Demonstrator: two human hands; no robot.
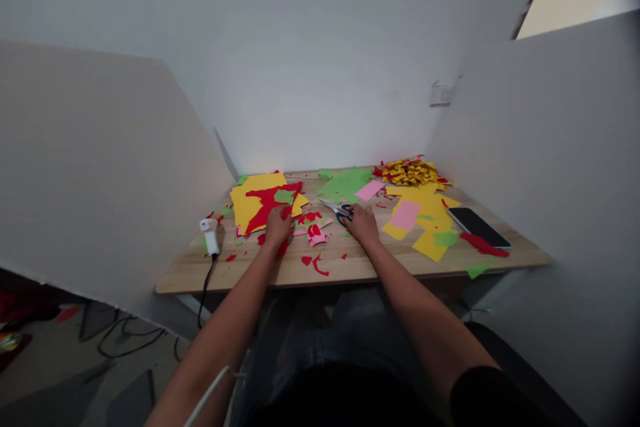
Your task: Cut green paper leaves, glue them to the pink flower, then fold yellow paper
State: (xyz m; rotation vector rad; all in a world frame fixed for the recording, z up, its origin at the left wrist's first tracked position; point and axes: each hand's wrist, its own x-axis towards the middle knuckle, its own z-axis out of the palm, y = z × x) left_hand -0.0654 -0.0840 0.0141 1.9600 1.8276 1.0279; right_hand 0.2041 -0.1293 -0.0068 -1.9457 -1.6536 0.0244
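My right hand [363,223] is at the dark handles of a pair of scissors [332,207], its fingers closed around them. The blades point to the far left, low over the table. On the left, my left hand [279,227] has its fingers curled down on red paper [260,210]; their tips are partly hidden. That red sheet has ragged edges and lies over yellow sheets [241,208], with a green scrap [285,197] on top. Between my hands are pink pieces [318,239] and red cut scraps [307,260].
A white hot glue gun [210,237] with a black cord stands at the table's left. Green paper [347,181], a pile of folded yellow strips [411,173], yellow sheets [425,203] and a phone [477,227] lie to the right. Grey partitions [550,147] flank the wooden table [360,271].
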